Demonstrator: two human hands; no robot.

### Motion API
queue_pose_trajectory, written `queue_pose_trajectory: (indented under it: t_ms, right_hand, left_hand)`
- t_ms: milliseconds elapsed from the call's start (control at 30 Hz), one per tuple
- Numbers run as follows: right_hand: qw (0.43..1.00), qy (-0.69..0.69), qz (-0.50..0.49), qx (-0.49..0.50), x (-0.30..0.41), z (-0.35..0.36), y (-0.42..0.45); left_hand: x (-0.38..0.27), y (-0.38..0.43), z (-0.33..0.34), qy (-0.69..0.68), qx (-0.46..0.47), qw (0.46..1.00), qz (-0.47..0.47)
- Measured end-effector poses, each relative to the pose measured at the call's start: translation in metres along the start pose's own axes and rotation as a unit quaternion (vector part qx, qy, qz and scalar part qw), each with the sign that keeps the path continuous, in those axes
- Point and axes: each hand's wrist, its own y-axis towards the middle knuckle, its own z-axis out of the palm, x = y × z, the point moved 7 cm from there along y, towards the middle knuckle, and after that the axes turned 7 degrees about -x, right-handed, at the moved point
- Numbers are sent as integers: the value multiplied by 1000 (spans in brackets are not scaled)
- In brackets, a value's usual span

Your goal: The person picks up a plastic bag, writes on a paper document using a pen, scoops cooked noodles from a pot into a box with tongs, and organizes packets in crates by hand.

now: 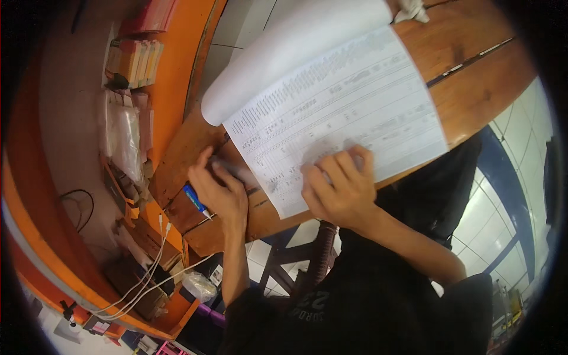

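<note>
A large printed sheet (355, 102) with rows and columns lies on a brown wooden bench, its far part folded or rolled over. My right hand (339, 186) rests on the sheet's near edge with curled fingers; whether it holds anything small is hidden. To the left of the sheet, my left hand (219, 191) is over the bench with bent, parted fingers and nothing seen in it. A blue correction pen (194, 198) with a white tip lies on the wood beside that hand.
The wooden bench (479, 84) has long gaps between its planks. An orange shelf unit (171, 57) on the left bears booklets (137, 62) and plastic packets (124, 133). White cables (151, 270) hang over its lower part. A crumpled white item (412, 11) sits at the bench's far end.
</note>
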Motion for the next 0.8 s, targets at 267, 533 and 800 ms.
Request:
queue_pose_trajectory:
  t_ms: [267,533,800]
  right_hand:
    - [995,24,87,32,-7,-19,17]
    - [799,-24,598,56,-83,-375,-82]
    - [531,-204,754,-327,-35,-795,-577]
  left_hand:
    - [-27,10,3,-29,112,993,12]
    - [-133,-38,-77,69,93,905,-410]
    - [-549,-179,-162,-240,652,718,47]
